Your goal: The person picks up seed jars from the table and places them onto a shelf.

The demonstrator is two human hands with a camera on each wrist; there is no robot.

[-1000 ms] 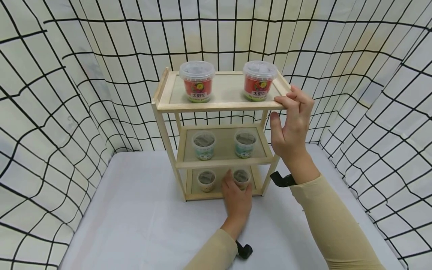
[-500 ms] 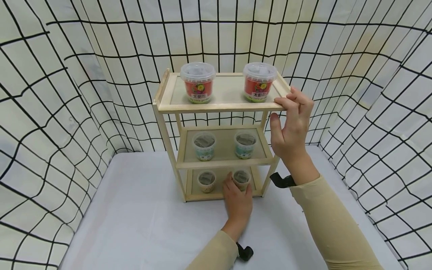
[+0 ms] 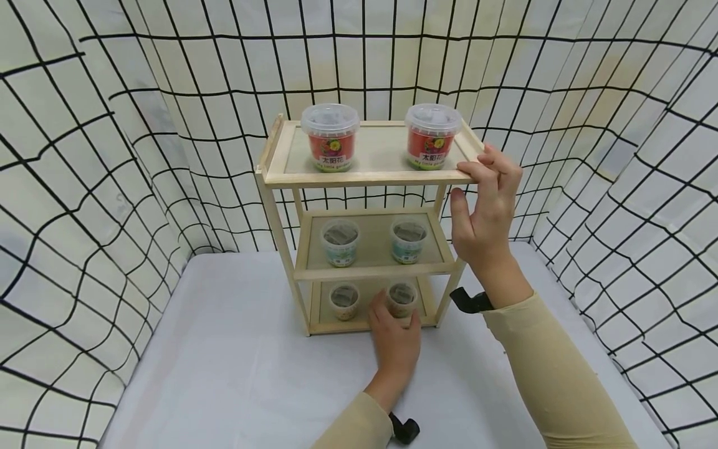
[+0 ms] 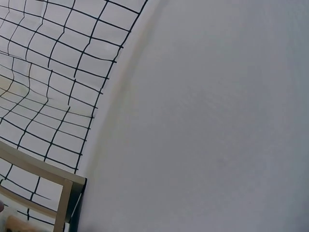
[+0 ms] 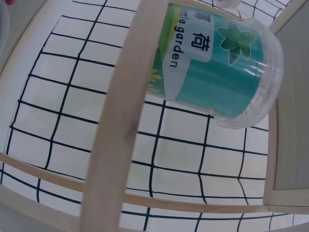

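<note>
A three-tier wooden shelf rack [image 3: 364, 271] stands on the table. My left hand [image 3: 395, 343] is at the bottom tier, its fingers along the left side of a small lidded cup [image 3: 402, 300] and its thumb low in front of it; a gap shows between palm and cup. My right hand [image 3: 488, 212] grips the top tier's right front corner, fingertips over the rail and thumb below. Two red-labelled cups [image 3: 331, 146] are on top; the middle tier bears two teal-labelled cups [image 3: 340, 244]. The right wrist view shows a teal cup [image 5: 219, 63] with a leaf picture close up.
Another small cup [image 3: 344, 302] sits left on the bottom tier. White cloth covers the table [image 3: 224, 362]. Black wire grid panels [image 3: 359, 56] over white sheeting enclose the back and both sides. A wooden post [image 5: 120, 116] crosses the right wrist view.
My left hand has drawn back slightly toward me, its fingers lower beside the small cup, which keeps its place. My right hand stays on the rack's corner.
</note>
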